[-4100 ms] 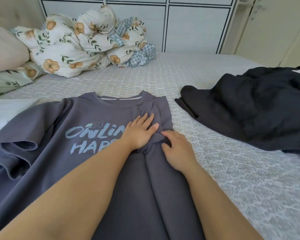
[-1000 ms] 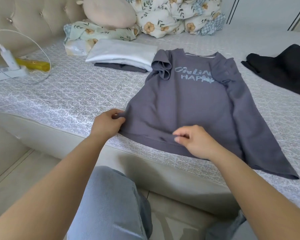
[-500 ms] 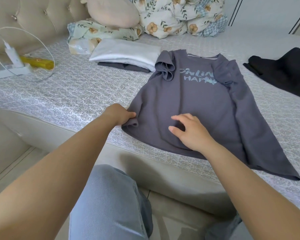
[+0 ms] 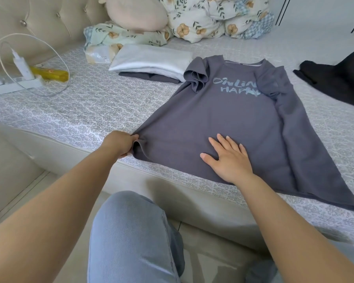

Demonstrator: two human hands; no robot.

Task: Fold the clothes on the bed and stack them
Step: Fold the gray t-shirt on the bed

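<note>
- Left hand (image 4: 121, 144): fingers curled round the left hem corner of the shirt (image 4: 223, 127), gripping a small bunch of cloth at the near bed edge.
- Right hand (image 4: 228, 158): flat, fingers straight and spread, pressing the shirt's lower middle to the bed (image 4: 86, 111).
- Shirt: lies face up near the front edge of the bed, collar away from the person, lettering visible. Right side already turned inward in a long fold; left sleeve (image 4: 196, 78) bunched at the shoulder, left side not yet folded.
- Step in hand, as judged: folding the left side inward, with the flat hand marking the fold line.
- Next move calls for: carrying the gripped corner across toward the right fold, keeping the hem straight, then laying the bunched sleeve flat.
- Edges: the hem sits just at the bed's near edge; the far right hem corner lies closest to it and could slip over.
- Room: open bedspread to the left of the shirt. A folded stack (image 4: 151, 60) touches or nearly touches the left sleeve. Dark clothes (image 4: 339, 78) lie unfolded to the right, apart from the shirt.
- Power strip (image 4: 14, 82) with cable sits at far left, well apart.
</note>
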